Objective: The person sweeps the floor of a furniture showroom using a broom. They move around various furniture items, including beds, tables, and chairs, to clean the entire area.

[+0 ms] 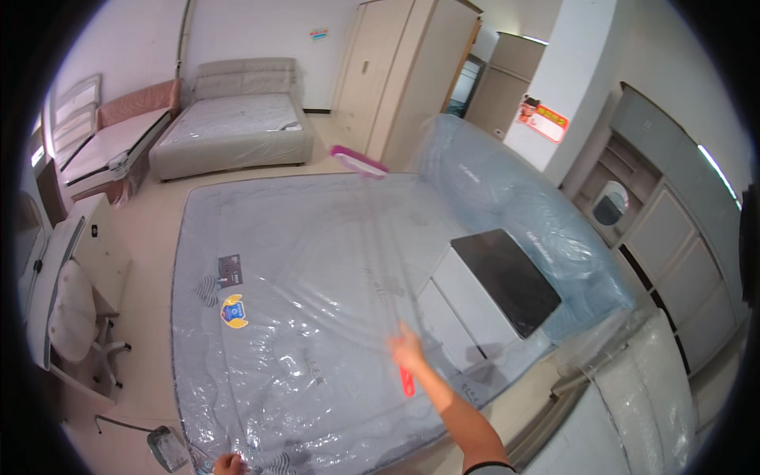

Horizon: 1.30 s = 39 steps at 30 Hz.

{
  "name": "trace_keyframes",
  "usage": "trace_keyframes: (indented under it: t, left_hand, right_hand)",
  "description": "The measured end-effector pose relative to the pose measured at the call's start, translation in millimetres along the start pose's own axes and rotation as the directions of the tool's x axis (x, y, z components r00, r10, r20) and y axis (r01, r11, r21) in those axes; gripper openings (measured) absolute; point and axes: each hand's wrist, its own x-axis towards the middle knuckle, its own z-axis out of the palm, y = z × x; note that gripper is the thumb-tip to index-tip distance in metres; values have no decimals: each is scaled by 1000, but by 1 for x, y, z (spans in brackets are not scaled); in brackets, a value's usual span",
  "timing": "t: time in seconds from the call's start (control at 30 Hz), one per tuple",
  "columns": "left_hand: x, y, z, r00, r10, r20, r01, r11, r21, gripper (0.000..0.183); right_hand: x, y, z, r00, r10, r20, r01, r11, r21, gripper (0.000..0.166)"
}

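My right hand (407, 350) is closed around the lower handle of a broom (408, 383), whose grip end is red. Its blurred stick stretches away over a plastic-wrapped mattress (267, 350), up to a pink-purple broom head (359, 162) by the mattress's far edge. Only part of my left hand (230, 464) shows, low in the picture at the mattress's near edge; whether it grips anything cannot be made out. Left of it is a long-handled dustpan (168, 449). A white nightstand with a dark top (504, 279) sits on the mattress, against a blue wrapped headboard (522, 219).
At left stand a white desk (104, 255) and a swivel chair (74, 314). A beige bed (231, 130) and a tall wardrobe (380, 77) line the back. Another wrapped piece of furniture (629, 398) is close on the right. A white pillar (570, 89) rises behind the headboard.
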Motion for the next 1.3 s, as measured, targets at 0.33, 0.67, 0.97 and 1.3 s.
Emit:
trace_keyframes:
  t: [0.33, 0.67, 0.97, 1.3]
  left_hand:
    - [-114, -81, -12, 736, -653, -178, 633, 757, -162, 36]
    - [-52, -66, 9, 797, -583, -159, 572, 813, -111, 35]
    - [-67, -86, -10, 819, -564, -107, 548, 823, -148, 34]
    - [-18, -176, -29, 876, -405, 260, 424, 905, -18, 47]
  right_hand:
    - [332, 26, -36, 963, 46, -264, -96, 979, -181, 17]
    - [411, 36, -48, 966, 164, -198, -221, 923, -315, 21]
    - [140, 76, 12, 992, 110, -66, -128, 814, -567, 51]
    - [-314, -96, -19, 934, 288, 213, -154, 859, -488, 56]
